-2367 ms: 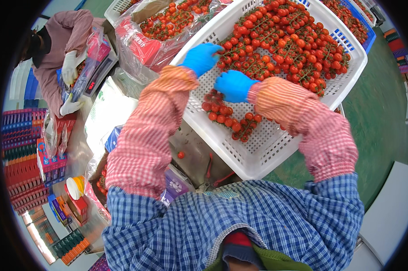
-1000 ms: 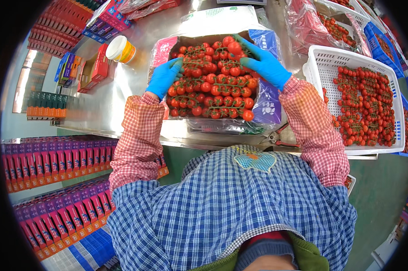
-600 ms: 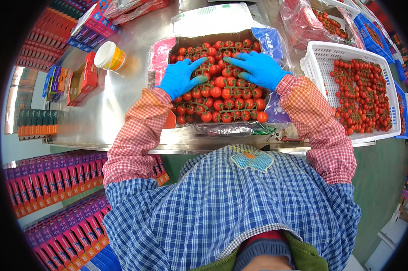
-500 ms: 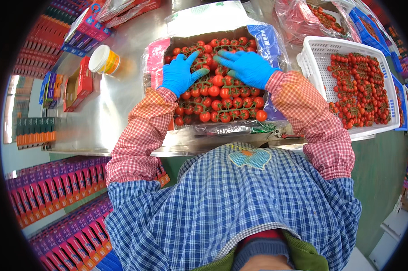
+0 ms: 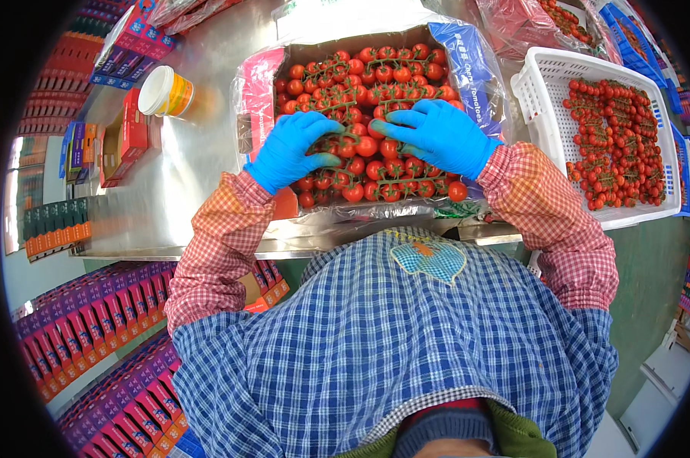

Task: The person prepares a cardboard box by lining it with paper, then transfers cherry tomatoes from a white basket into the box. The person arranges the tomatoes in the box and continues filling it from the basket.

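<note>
the left hand [image 5: 287, 149] and the right hand [image 5: 444, 137] are resting on the tomatoes [image 5: 375, 172], each part open, its thumb standing apart from its fingers; whether either is pinching a fruit, i cannot tell. the tomatoes are lying on green stems inside the box [image 5: 467, 72], which is sitting on the metal table [image 5: 177, 221] with plastic wrap [image 5: 504, 95] spilling over its sides. fingers bearing down too hard could be splitting skins or snapping fruit off the stems, and a dragging wrist could be snagging the loose wrap. a sideways shove could be pushing fruit over the near edge. counting up, two hands are touching fruit in one box; one white crate [image 5: 547, 103] is standing to the right, holding more; one bucket [image 5: 165, 91] and one open red box [image 5: 135, 133] are sitting to the left. the tomatoes are overlapping too much for counting.
</note>
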The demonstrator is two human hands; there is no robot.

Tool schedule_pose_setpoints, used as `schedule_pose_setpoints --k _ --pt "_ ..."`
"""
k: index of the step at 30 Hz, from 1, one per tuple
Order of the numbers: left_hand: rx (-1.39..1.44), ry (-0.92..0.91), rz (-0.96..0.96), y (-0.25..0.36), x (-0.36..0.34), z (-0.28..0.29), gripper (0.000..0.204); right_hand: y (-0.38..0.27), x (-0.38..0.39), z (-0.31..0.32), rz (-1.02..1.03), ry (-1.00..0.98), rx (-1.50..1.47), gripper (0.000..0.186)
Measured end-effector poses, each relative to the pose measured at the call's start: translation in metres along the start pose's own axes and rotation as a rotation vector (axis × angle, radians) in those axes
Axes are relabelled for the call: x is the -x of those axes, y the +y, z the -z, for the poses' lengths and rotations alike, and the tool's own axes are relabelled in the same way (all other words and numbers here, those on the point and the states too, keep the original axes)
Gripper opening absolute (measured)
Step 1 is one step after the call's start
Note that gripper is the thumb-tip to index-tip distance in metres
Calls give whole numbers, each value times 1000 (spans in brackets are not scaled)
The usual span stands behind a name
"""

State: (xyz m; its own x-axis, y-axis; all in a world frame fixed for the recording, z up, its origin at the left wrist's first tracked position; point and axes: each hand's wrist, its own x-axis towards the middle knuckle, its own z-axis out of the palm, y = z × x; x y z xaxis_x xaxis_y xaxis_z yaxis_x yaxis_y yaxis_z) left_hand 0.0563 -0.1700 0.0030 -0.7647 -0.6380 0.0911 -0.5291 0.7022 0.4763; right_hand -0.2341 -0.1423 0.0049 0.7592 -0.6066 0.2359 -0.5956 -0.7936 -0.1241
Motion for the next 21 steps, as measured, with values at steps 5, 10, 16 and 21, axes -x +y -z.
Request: schedule_pose_setpoints --k 5,10,16,21 --pt "-36 72 -7 3 -1 -6 52 0 1 -3 -40 -59 133 57" --pt "-105 180 30 9 10 -11 59 -20 24 5 -80 51 -8 50" --pt "-343 -16 -228 46 6 -5 71 -35 89 28 -213 7 -125 61" --pt "-382 -134 -371 75 -38 -43 76 -34 103 16 -273 57 -190 43"
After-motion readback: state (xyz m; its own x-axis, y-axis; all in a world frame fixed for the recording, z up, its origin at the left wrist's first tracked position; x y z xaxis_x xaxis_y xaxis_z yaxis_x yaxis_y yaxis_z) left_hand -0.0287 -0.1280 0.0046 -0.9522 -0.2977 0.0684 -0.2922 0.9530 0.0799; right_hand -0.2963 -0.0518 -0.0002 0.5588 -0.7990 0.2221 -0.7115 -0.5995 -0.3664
